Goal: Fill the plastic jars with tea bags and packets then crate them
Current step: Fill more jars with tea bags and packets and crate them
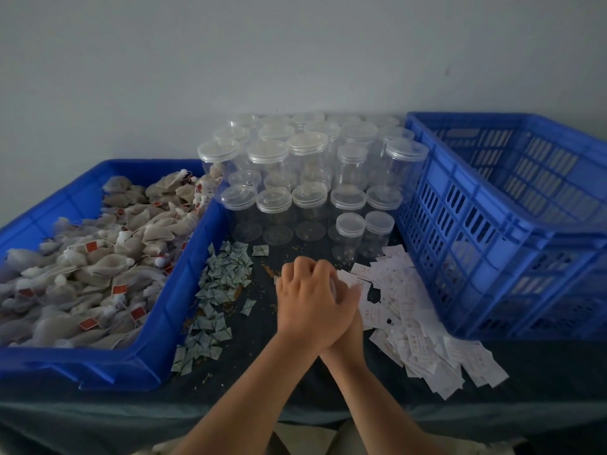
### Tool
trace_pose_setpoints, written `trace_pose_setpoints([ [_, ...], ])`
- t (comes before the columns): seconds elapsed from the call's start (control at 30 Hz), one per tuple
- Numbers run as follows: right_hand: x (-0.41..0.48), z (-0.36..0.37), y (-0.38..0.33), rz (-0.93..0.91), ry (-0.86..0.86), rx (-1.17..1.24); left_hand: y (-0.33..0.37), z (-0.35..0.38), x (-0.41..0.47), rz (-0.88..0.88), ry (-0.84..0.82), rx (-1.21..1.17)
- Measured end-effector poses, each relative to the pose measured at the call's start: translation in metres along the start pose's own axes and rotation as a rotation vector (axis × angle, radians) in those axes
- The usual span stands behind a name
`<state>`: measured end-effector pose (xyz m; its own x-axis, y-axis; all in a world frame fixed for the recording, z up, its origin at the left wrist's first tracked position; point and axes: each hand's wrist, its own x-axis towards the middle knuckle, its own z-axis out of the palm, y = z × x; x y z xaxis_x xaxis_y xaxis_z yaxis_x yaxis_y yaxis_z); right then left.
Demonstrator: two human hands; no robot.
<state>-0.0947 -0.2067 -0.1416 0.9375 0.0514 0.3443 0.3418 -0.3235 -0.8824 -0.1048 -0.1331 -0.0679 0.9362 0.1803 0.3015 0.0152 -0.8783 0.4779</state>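
The left hand [307, 300] lies across the right hand [353, 298], covering most of it, so only a few right fingers [354, 289] show past its edge. The left fingers are curled downward over something. A pale, see-through patch between the hands may be a jar, but I cannot tell what either hand holds, or which way that thing points. Both hands hover low over the middle of the dark-clothed tabletop [262, 372].

The clear plastic jars [308, 192] stand behind the hands, against the wall. All are upright with their long axes vertical and lids on top. The rear ones are hard to separate through the clear walls in front.

A blue tray [184, 323] on the left holds a heap of tea bags [98, 274] and is cut off at the frame edge. Green packets [223, 280] are scattered beside it and white packets [410, 323] lie to the right of the hands. The blue slatted crate [492, 224] sits on the right, also cropped, and its contents are unclear through the slats.
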Motion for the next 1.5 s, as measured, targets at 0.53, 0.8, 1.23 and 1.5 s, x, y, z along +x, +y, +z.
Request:
trace_pose_setpoints([
  [0.53, -0.003, 0.006, 0.001, -0.152, -0.074, -0.182, -0.018, -0.068, 0.021, -0.202, -0.509, 0.262],
  [0.8, 0.001, -0.005, -0.010, -0.010, 0.140, 0.076, -0.080, -0.090, 0.034, -0.611, -0.712, -0.910],
  [1.23, -0.001, -0.002, -0.008, 0.052, 0.084, 0.134, -0.124, -0.012, 0.001, -0.050, -0.009, 0.112],
  [1.5, -0.003, -0.001, -0.007, 0.038, 0.045, 0.094, -0.117, -0.128, 0.051, -0.106, 0.086, -0.054],
])
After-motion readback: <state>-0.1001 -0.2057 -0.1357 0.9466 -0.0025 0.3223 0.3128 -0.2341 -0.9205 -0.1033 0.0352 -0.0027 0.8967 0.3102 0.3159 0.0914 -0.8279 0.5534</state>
